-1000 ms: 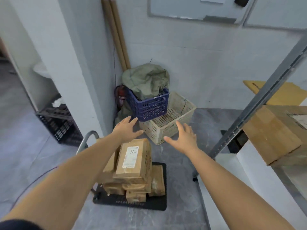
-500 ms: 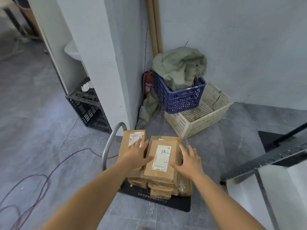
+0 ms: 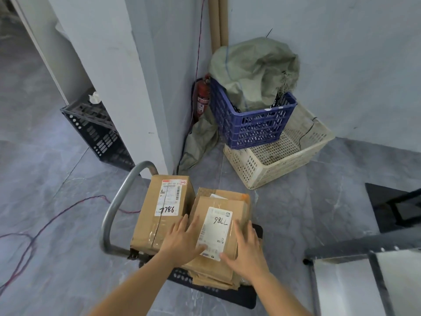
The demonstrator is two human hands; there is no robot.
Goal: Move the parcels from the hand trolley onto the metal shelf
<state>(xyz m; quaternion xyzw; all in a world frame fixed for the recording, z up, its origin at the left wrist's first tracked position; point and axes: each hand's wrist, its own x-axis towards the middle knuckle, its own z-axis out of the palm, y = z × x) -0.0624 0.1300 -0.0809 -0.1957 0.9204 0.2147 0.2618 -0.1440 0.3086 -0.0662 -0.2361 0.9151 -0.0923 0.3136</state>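
Pressing flat on the top parcel (its label reads "98LL" from this side), the left hand and right hand are flanking its white label, fingers straight and slightly spread, not curled round it. This parcel is lying on a stack of flatter ones on the hand trolley. A taller parcel marked 7786 is standing on the trolley beside it, against the handle. The metal shelf is showing right of the trolley; a blue crate is sitting beyond it.
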